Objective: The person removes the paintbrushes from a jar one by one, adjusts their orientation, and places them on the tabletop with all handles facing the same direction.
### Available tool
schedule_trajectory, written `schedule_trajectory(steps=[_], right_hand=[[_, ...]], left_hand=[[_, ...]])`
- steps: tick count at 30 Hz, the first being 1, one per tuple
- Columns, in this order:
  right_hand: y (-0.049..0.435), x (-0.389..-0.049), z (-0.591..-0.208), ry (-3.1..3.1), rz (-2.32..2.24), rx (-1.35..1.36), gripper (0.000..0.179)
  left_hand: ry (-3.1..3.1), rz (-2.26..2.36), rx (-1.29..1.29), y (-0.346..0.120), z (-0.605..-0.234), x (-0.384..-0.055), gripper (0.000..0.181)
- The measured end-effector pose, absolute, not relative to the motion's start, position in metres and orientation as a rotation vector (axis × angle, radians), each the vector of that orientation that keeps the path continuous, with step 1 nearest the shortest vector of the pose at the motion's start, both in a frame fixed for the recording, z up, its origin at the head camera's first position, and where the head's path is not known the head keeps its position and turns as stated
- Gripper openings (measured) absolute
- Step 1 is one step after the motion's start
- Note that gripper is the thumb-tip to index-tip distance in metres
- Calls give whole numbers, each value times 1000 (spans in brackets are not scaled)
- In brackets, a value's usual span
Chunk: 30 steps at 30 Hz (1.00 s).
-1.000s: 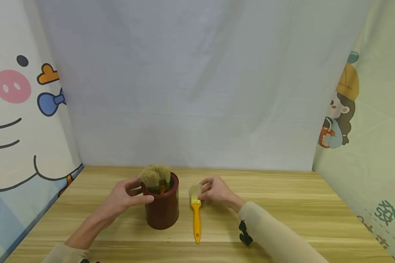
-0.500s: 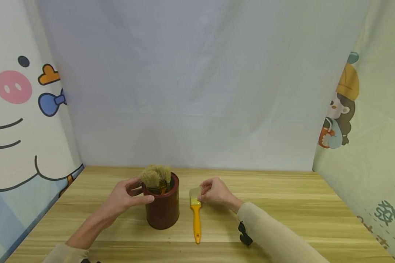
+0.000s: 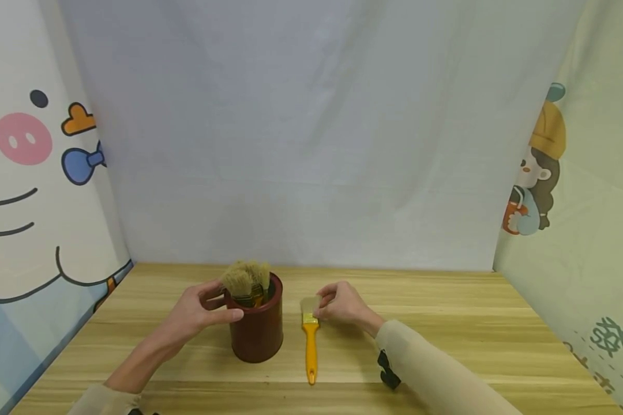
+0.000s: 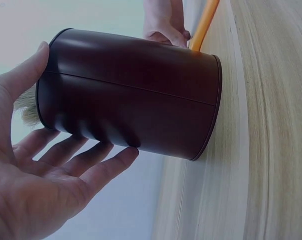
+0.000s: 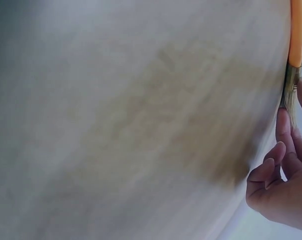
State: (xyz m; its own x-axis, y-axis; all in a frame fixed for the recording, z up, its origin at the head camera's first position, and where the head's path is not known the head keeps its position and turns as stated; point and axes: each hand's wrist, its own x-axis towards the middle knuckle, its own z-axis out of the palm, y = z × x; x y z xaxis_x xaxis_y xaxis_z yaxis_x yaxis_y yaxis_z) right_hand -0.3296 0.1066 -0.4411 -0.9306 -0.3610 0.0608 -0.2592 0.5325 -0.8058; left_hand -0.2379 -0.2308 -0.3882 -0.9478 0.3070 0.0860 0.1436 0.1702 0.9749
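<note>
A dark red can [image 3: 256,334] stands upright on the wooden table, holding several paintbrushes [image 3: 244,280] with their pale bristles up. My left hand [image 3: 192,311] holds the can from its left side; in the left wrist view the thumb lies at the rim and the fingertips press the wall. To the right of the can, a paintbrush with a yellow-orange handle [image 3: 311,354] lies with its bristles pointing away from me. My right hand [image 3: 342,304] pinches this brush at the bristle end, thumb and forefinger on either side in the right wrist view.
The light wooden table [image 3: 446,334] reaches back to a plain pale curtain [image 3: 311,144]. Printed cloths hang at both sides, a white cartoon figure [image 3: 21,207] on the left and a cartoon child [image 3: 537,167] on the right.
</note>
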Motion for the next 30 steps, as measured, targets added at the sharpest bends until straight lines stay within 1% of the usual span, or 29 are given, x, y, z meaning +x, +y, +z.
schedule_trajectory(steps=[15,21,30], right_hand=[[111,-327,-438,2635,-1376,-538,43],[114,-326,-432,2643,-1398,-545,40],[115,-319,-416,2671,-1393,-665,37]], left_hand=[[2288,1902,440,-230,-388,-237,84],[2285,1908,440,-229,-387,-236,83],[2292,1908,448,-230,-387,-237,83]])
